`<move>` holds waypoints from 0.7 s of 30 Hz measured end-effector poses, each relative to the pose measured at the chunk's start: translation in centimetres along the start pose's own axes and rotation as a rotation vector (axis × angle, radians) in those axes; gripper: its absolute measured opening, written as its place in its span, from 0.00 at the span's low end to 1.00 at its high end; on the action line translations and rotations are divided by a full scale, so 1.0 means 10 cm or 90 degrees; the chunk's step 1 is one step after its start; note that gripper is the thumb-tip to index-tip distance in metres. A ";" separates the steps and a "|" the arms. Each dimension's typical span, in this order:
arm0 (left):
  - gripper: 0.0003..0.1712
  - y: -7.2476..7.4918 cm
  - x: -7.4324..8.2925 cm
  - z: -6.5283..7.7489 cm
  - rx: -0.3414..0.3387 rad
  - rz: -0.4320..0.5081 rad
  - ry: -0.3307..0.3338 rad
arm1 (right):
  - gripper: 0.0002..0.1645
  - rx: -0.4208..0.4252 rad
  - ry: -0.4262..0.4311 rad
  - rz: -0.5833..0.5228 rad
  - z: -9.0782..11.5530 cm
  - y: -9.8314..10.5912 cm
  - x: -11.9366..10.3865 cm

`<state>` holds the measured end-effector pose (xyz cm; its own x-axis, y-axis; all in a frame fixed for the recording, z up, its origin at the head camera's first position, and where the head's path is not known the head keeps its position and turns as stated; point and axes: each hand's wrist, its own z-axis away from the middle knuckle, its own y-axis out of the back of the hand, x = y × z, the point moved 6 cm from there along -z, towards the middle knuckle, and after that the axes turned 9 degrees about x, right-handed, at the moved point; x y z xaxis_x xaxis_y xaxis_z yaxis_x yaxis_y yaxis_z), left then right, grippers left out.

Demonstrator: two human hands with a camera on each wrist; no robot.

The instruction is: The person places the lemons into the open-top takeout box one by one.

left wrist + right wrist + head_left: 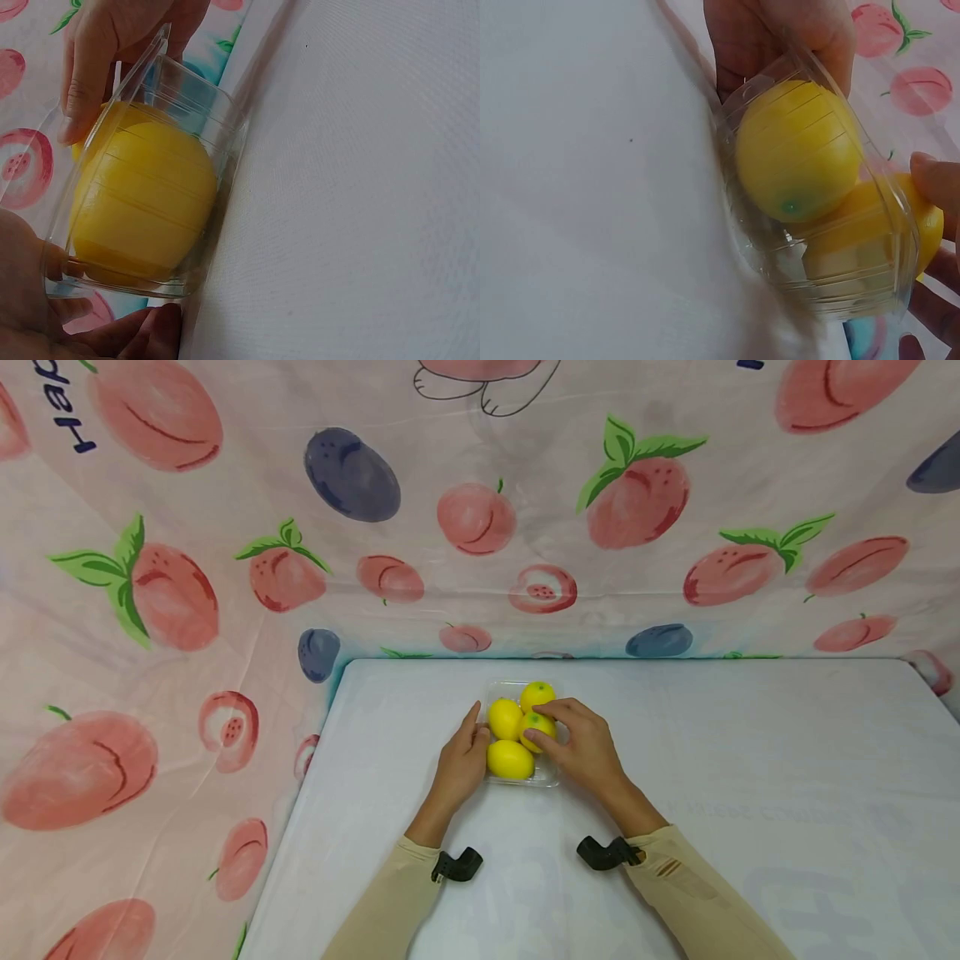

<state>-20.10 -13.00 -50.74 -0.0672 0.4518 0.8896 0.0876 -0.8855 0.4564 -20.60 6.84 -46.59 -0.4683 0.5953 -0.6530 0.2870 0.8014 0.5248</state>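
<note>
A clear plastic tray [549,772] with several yellow lemons in it stands on the white table, near the far edge. My left hand [463,762] grips the tray's left side, its thumb at the rim. Over the right side, my right hand [590,747] pinches a lemon [537,724] between thumb and fingers. Beside that one lie a front lemon [511,761], a left lemon [504,718] and a back lemon [537,694]. Through the tray wall in the right wrist view, a lemon [799,150] shows a green tip. The tray's bottom is mostly hidden.
The white table [750,760] extends to both sides and toward me. Behind it and at its left hangs a pink cloth [420,460] printed with fruit. Black wrist mounts [459,864] sit on both beige sleeves.
</note>
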 end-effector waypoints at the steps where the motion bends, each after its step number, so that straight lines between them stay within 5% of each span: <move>1: 0.32 0.00 0.00 0.00 0.000 0.001 0.000 | 0.26 0.002 0.002 0.002 0.00 0.00 0.00; 21: 0.32 0.00 -0.02 0.00 0.000 0.008 0.001 | 0.27 -0.012 -0.009 0.052 0.03 -0.02 0.02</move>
<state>-20.13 -13.07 -50.88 -0.0674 0.4411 0.8949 0.0890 -0.8907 0.4458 -20.49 6.81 -46.94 -0.4320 0.6599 -0.6147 0.3077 0.7485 0.5874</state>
